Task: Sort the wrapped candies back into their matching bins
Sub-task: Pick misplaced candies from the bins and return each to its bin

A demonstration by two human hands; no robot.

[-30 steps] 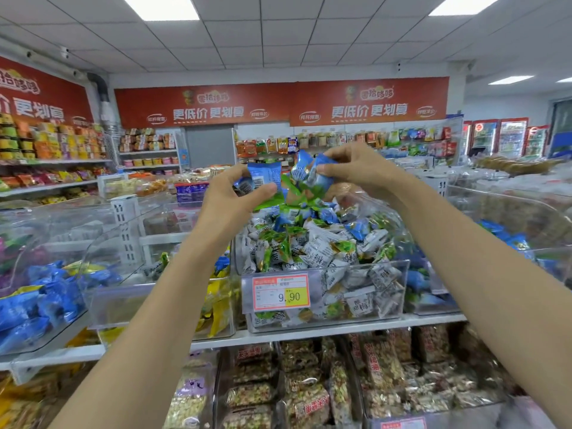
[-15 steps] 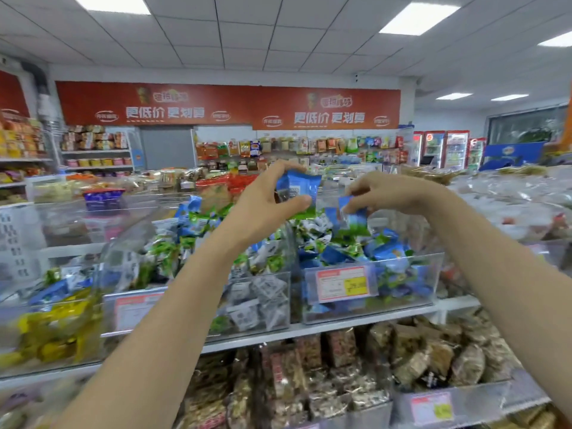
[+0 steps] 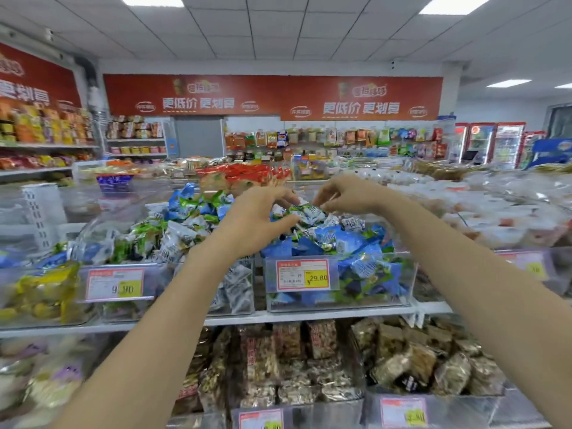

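Red banner (image 3: pixel 272 97) on the back wall reads 更低价 更划算, printed twice; the logo above each line is too blurred to read. Clear bin (image 3: pixel 340 308) in the centre is heaped with blue wrapped candies, and its price tag (image 3: pixel 302 275) shows ¥29.80 on yellow; the small print is illegible. The neighbouring bin (image 3: pixel 102 311) to the left holds white and green candies, with a few blue ones on top at the back. Its tag (image 3: pixel 115 284) reads 9.?0, middle digit smeared. Both hands are over the top of the blue pile. Right hand (image 3: pixel 348 195) has its fingertips pinched on a white-and-green candy (image 3: pixel 309 211) lying on the heap; the wrapper has a dark character I can't read. Left hand (image 3: pixel 253 221) has curled fingers with the thumb out, just beside that candy; can't tell if it holds anything, as its own palm hides the spot. The left forearm covers part of the white bin's front. Nut bars (image 3: pixel 309 360) fill the lower shelf, and their tags (image 3: pixel 404 411) are cut off and blurred. Drink fridges (image 3: pixel 492 144) stand far right, labels unreadable.
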